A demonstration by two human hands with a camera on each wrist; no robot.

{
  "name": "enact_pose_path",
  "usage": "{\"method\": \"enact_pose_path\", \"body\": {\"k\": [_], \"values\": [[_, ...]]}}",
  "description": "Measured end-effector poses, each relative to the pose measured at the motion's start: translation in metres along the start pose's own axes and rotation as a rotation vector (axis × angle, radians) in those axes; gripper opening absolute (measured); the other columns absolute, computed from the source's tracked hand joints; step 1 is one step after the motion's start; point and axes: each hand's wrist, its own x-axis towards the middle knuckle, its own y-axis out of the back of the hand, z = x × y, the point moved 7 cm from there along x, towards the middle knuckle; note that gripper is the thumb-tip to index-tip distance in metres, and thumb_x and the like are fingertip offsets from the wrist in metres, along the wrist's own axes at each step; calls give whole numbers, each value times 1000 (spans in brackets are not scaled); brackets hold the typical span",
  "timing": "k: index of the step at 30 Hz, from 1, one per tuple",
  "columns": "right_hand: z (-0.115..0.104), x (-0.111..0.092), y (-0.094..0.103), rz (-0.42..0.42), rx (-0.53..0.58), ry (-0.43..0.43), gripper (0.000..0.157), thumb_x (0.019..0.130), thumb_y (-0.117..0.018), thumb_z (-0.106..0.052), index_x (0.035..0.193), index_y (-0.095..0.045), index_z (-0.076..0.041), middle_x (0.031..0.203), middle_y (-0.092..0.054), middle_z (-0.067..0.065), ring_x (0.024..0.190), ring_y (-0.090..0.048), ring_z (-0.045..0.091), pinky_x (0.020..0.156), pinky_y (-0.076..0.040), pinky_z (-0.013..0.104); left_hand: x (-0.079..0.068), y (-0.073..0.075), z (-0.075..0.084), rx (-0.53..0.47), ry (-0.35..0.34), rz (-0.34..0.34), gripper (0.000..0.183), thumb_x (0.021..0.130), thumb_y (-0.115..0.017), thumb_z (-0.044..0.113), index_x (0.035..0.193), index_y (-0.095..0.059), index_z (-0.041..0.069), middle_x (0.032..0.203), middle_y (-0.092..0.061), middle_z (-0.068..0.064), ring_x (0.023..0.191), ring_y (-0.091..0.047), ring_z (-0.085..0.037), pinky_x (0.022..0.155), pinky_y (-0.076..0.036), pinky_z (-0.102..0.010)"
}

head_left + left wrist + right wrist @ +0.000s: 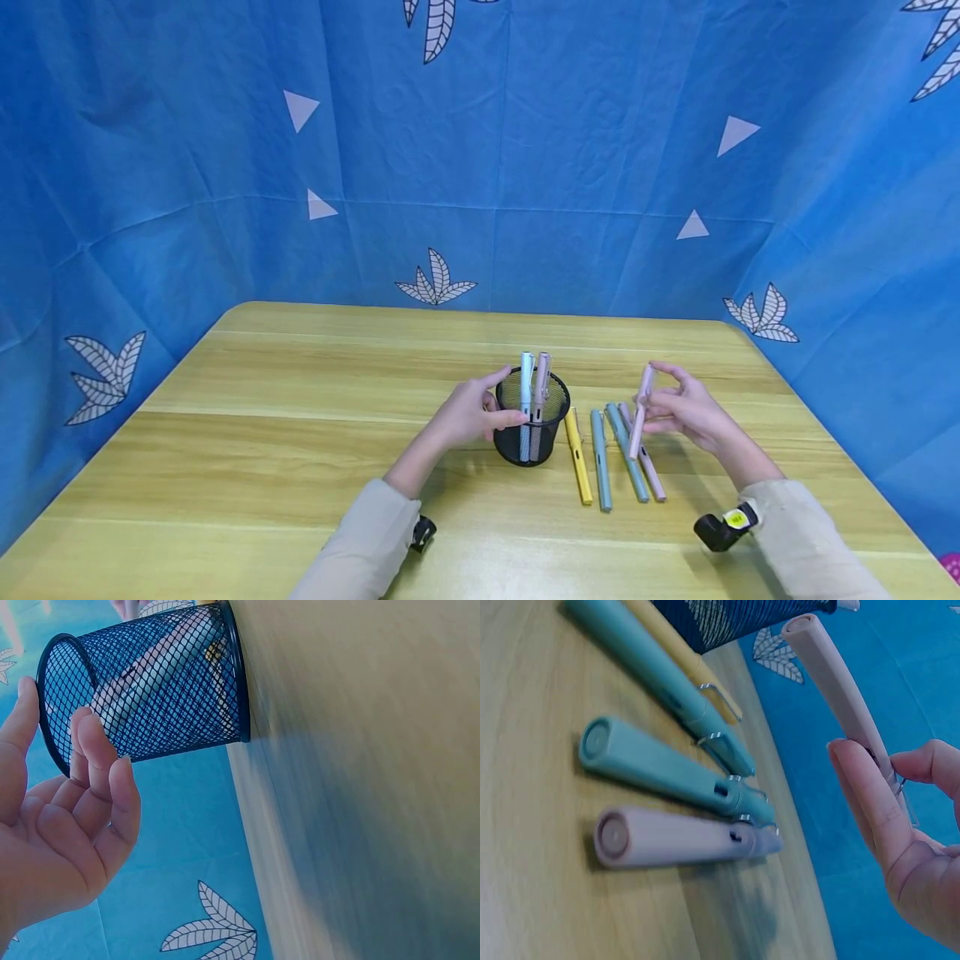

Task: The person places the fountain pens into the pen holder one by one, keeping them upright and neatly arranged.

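A black mesh pen cup [530, 433] [157, 682] stands mid-table with a light blue pen [527, 379] and a pink pen [542, 379] upright in it. My left hand [504, 398] [56, 705] is cupped loosely against the cup's left side, fingers relaxed. My right hand [649, 402] [889, 761] pinches another pink pen [640, 421] [840, 682] above the table, tilted. Below it lie a yellow pen [577, 458] [682, 656], two teal pens [600, 462] [667, 769] and a pink pen [651, 477] [682, 838].
The wooden table [300, 433] is ringed on three sides by a blue cloth backdrop [525, 167] with leaf prints. Bare wood lies left of the cup and along the front edge. Black wrist cameras [722, 527] sit on both sleeves.
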Motion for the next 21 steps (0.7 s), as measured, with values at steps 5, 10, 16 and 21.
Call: {"method": "enact_pose_path", "body": {"k": [5, 10, 16, 21], "values": [[-5, 4, -5, 22, 82, 22, 77, 82, -44, 11, 139, 7, 0, 85, -64, 9, 67, -63, 19, 64, -52, 33, 0, 0, -1, 4, 1, 0, 80, 76, -70, 32, 141, -28, 13, 54, -51, -7, 54, -56, -40, 53, -45, -28], [-10, 6, -9, 39, 119, 45, 78, 82, -43, 11, 140, 8, -1, 85, -63, 8, 70, -64, 21, 65, -51, 33, 0, 0, 0, 2, 1, 0, 79, 76, -70, 32, 141, -28, 13, 55, -52, -8, 54, -56, -40, 54, -46, -29], [-15, 7, -14, 44, 138, 75, 78, 83, -43, 12, 139, 10, -2, 84, -64, 8, 72, -65, 23, 67, -51, 33, -1, -1, 0, 1, 10, -1, 79, 76, -70, 32, 141, -28, 13, 55, -52, -8, 54, -56, -39, 53, -45, -28], [-21, 10, -19, 54, 176, 102, 74, 85, -40, 12, 138, 9, -3, 81, -64, 9, 72, -65, 23, 68, -51, 34, 0, -1, 0, -4, 13, -1, 79, 76, -70, 32, 141, -28, 14, 55, -51, -8, 54, -55, -40, 50, -43, -27]]}}
